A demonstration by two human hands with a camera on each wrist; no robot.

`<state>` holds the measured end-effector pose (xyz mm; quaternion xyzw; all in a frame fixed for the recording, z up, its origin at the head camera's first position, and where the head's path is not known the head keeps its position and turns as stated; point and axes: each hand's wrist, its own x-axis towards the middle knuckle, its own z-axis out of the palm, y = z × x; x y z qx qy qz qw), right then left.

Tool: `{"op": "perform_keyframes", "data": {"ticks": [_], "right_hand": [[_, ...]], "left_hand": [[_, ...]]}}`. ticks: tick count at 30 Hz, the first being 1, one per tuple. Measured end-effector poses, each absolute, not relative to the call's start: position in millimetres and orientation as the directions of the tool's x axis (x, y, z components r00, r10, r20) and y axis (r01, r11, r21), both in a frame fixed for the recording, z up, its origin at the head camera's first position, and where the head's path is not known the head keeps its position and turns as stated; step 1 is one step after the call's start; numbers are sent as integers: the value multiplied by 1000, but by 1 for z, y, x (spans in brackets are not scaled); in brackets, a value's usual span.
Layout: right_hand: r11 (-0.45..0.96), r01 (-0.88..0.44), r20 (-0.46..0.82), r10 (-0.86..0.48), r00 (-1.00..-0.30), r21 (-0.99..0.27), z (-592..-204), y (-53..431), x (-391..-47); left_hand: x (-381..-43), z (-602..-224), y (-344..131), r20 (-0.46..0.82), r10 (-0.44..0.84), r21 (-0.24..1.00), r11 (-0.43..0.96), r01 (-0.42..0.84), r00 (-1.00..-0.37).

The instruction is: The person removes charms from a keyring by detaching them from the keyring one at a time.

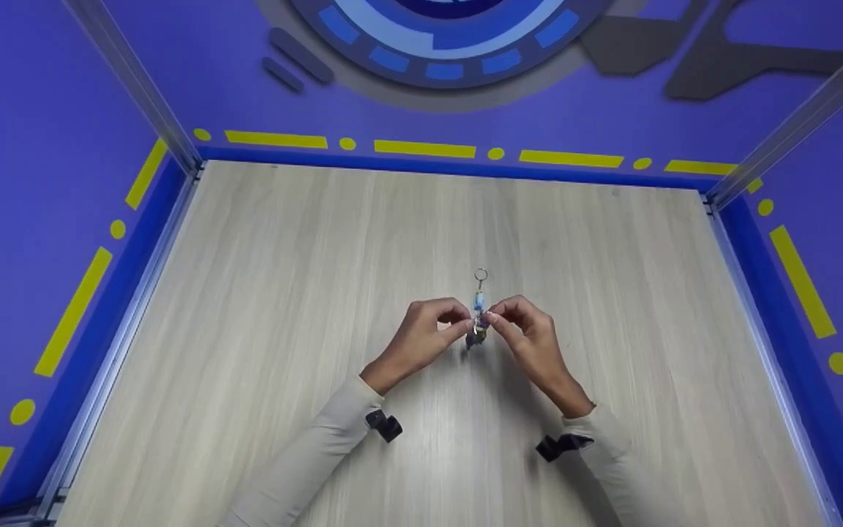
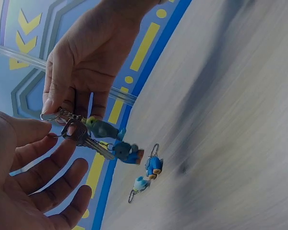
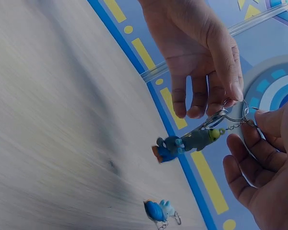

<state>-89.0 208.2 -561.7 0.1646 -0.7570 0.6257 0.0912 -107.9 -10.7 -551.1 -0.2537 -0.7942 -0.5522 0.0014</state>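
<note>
Grey with a yellow head, the charm (image 3: 199, 139) hangs between our hands above the table (image 1: 304, 278), its loop (image 2: 49, 116) pinched narrowly by our right hand (image 1: 535, 338), thumb against finger. Our left hand (image 1: 421, 337) pinches the key ring (image 3: 225, 114) likewise, probably to steady both close together while the keys (image 2: 98, 147) dangle clear; other charms (image 2: 154, 166) lie on the table, seemingly kept within reach.

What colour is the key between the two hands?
The key looks silvery grey; the left wrist view shows it best.
</note>
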Motion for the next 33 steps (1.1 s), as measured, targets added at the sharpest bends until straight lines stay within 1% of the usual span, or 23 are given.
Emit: {"op": "perform_keyframes", "data": {"ticks": [4,7,9,15,20,24,28,33], "right_hand": [[161,-380,358,-148,-922,-911,-560,209,-90],[170,-387,364,-151,-919,-906,-560,209,-90],[183,-385,362,-148,-920,-905,-559,209,-90],[198,-378,356,-135,-925,-905,-559,208,-89],[78,-353,337,-172,-926,-932,-563,210,-88],[6,-338,330,-197,-923,-941,-562,212,-88],[48,-346,332,-184,-925,-937,-560,213,-88],[122,-352,330,-171,-928,-928,-558,211,-87]], "left_hand": [[-109,-550,-10,357,404,825,287,488,-842],[-109,-550,-10,385,382,811,294,506,-840],[-109,-549,-10,378,357,827,283,485,-854],[-108,-552,-13,304,284,915,177,362,-909],[-105,-554,-13,283,251,941,114,319,-926],[-106,-554,-13,261,273,942,135,306,-926],[-108,-551,-13,252,321,929,186,321,-913],[-110,-546,-12,289,365,893,230,387,-885]]}}
